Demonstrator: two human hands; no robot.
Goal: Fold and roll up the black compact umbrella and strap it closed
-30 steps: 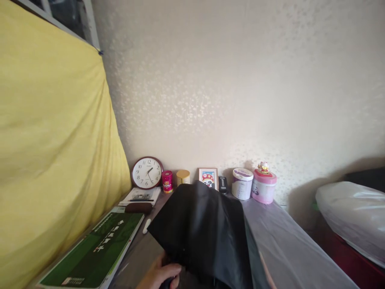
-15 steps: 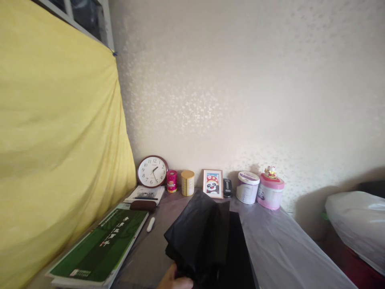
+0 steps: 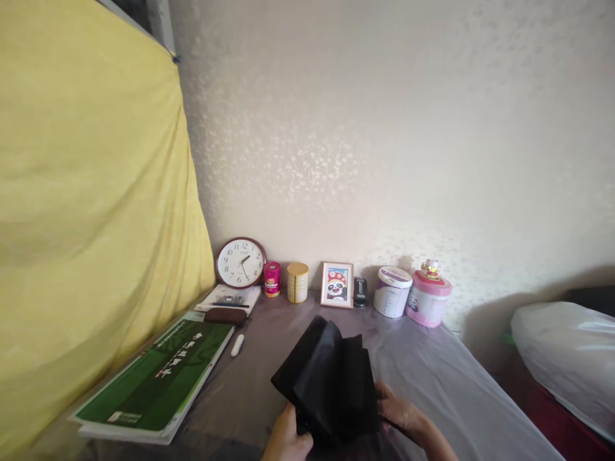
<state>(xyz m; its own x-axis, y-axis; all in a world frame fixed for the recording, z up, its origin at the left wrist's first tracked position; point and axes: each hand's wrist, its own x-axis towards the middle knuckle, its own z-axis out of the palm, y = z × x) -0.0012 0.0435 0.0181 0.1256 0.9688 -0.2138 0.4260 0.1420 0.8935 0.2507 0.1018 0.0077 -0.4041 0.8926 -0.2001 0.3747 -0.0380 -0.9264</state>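
Observation:
A piece of thin, soft black material, folded like a bag (image 3: pixel 331 384), is held up over the near middle of the table. Its folds fan out toward the wall. My left hand (image 3: pixel 291 435) is closed on its lower left edge, thumb on the near side. At the right edge, my right hand (image 3: pixel 398 410) is closed, its fingertips partly hidden behind the black material. A thin dark strip crosses under that hand toward the wrist; whether it belongs to the bag-like piece I cannot tell.
A green book (image 3: pixel 163 378) lies on the left, with a white pen-like object (image 3: pixel 237 346) and brown case (image 3: pixel 225 317) nearby. Along the wall stand a clock (image 3: pixel 241 262), pink tin (image 3: pixel 271 279), yellow can (image 3: pixel 298 283), panda picture frame (image 3: pixel 337 284) and two tubs (image 3: pixel 393 293).
My right hand has come into view at the black piece's right side. The black piece looks smaller and more gathered, and the dark part spreading at its lower right is gone. The view has tilted slightly.

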